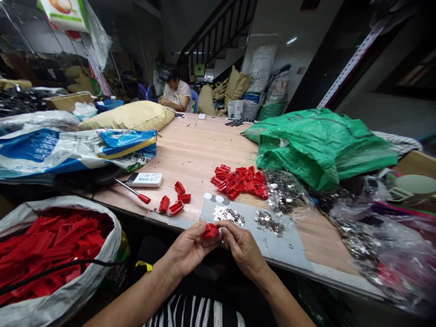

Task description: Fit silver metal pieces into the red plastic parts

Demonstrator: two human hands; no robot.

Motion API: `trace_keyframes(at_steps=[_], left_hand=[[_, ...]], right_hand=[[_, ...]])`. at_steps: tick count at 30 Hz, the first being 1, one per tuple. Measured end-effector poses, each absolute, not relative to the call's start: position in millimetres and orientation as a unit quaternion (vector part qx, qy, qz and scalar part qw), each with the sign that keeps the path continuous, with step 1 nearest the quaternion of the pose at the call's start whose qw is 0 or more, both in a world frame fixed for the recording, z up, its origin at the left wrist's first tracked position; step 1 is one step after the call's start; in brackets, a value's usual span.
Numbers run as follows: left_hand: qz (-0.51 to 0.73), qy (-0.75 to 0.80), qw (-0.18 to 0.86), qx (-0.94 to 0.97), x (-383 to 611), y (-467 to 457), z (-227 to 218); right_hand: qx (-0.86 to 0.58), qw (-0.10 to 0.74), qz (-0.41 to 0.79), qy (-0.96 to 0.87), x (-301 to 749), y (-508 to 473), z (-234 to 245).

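Both my hands meet at the near edge of the wooden table (194,150), pinched on one small red plastic clip (210,231). My left hand (188,249) grips it from the left and my right hand (242,245) from the right, fingers curled round it. Just beyond lies a grey sheet (272,236) carrying small heaps of silvery metal bits (229,214). A pile of red clips (239,180) sits further out, and a few loose red clips (174,203) lie to the left.
A sack full of red parts (51,250) stands at my lower left. A remote control (145,179) and a red-handled tool (133,192) lie nearby. A green bag (316,145), clear bags of metal bits (368,236) and printed sacks (68,147) crowd the table. Another person (176,93) sits at the far end.
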State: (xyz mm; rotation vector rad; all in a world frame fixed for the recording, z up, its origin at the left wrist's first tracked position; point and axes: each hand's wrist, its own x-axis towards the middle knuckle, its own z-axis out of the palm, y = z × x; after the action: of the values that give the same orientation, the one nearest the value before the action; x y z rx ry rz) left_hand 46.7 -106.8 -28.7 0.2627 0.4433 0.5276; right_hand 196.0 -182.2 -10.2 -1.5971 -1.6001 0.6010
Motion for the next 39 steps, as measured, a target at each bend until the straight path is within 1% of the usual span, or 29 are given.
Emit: trace_keyframes(at_steps=[4, 7, 11, 17, 23, 27, 35, 39], left_hand=[[0.261, 0.233, 0.932, 0.1, 48, -105, -27], [0.264, 0.237, 0.931, 0.086, 48, -105, -22], [0.282, 0.242, 0.924, 0.085, 48, -106, -17], [0.297, 0.258, 0.914, 0.097, 47, -108, -20], [0.288, 0.245, 0.92, 0.1, 49, -112, -22], [0.294, 0.274, 0.912, 0.084, 49, -109, -21], [0.313, 0.3, 0.896, 0.095, 49, -114, -25], [0.312, 0.314, 0.89, 0.107, 47, -116, -33]], right_hand=[[-0.635, 0.328, 0.226, -0.661, 196, -186, -6], [-0.649, 0.309, 0.185, -0.671, 194, -186, -9], [-0.65, 0.331, 0.153, -0.667, 193, -183, -12], [-0.64, 0.354, 0.2, -0.652, 191, -181, -7], [-0.623, 0.427, 0.244, -0.609, 192, -176, -9], [-0.627, 0.413, 0.267, -0.604, 190, -175, -9], [-0.654, 0.374, 0.223, -0.619, 185, -173, -18], [-0.616, 0.392, 0.29, -0.619, 190, -171, -17]])
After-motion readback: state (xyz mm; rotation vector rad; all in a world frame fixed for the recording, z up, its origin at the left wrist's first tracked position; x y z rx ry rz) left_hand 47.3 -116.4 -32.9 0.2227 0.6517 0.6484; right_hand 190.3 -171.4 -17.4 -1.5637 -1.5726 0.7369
